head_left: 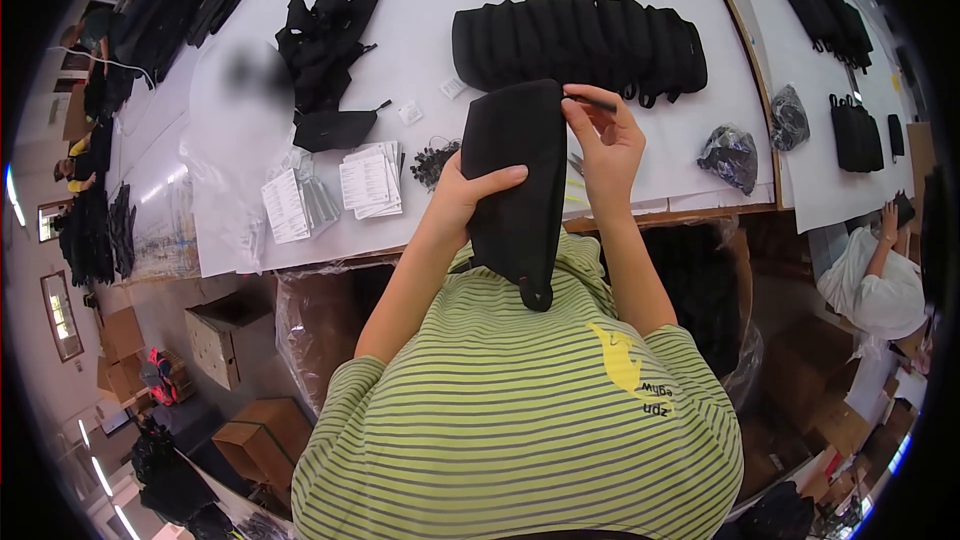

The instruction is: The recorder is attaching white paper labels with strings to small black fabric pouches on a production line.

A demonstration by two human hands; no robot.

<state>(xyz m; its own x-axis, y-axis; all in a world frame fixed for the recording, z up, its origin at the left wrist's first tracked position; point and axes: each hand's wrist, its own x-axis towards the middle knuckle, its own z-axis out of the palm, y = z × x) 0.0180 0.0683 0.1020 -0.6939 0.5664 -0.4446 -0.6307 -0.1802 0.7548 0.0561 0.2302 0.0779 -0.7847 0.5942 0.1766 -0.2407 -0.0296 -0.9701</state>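
Observation:
A flat black fabric pouch is held up in front of my chest, its long side nearly upright and a small loop at its lower end. My left hand grips its left side, thumb lying across the front and the other fingers hidden behind. At the upper right corner, my right hand is closed in a pinch on a thin dark strip. Whether that strip is joined to the pouch, I cannot tell. Below the right hand, a small metal tool, partly hidden, lies on the white table.
Beyond the pouch lies a row of black pouches; a loose heap of pouches is at left. Nearer are printed card stacks, small black pieces and clear plastic. A bagged bundle sits right. Another person works far right.

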